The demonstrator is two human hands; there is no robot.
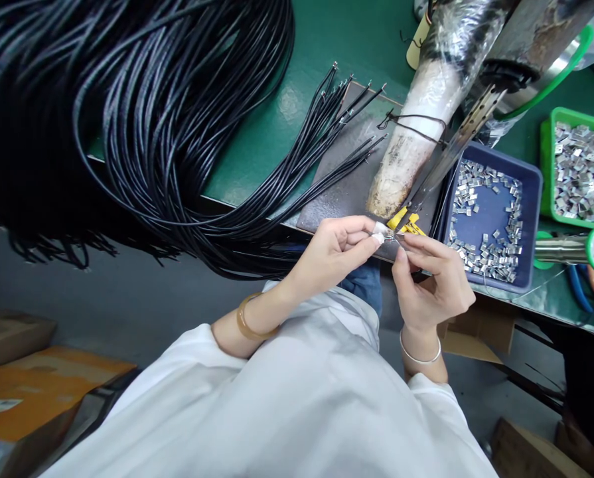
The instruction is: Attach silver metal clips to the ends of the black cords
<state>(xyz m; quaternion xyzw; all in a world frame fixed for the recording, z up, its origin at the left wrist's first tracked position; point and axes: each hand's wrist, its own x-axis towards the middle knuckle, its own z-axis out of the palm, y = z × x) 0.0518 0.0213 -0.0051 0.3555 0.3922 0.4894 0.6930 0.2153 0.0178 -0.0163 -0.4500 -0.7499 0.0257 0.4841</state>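
Note:
My left hand (332,251), with white wrapping on its fingertips, pinches a small metallic piece (390,236) at the table's front edge. Opposite it, my right hand (430,279) has thumb and fingers closed round the other side of the same piece, and a thin wire shows between them. The exact shape of the piece is too small to tell. Just beyond the fingertips are yellow parts (412,224) beneath a white wrapped tube (401,146). Black cables (297,156) with bare metallic ends lie on a dark plate (334,179) to the left.
A large bundle of black cables (177,99) covers the left side and hangs over the edge. On the right stand a blue tray (531,219) and a green tray (546,166) of small metal pieces. A metal bar (456,143) slants above the table. Cardboard boxes (42,385) are lower left.

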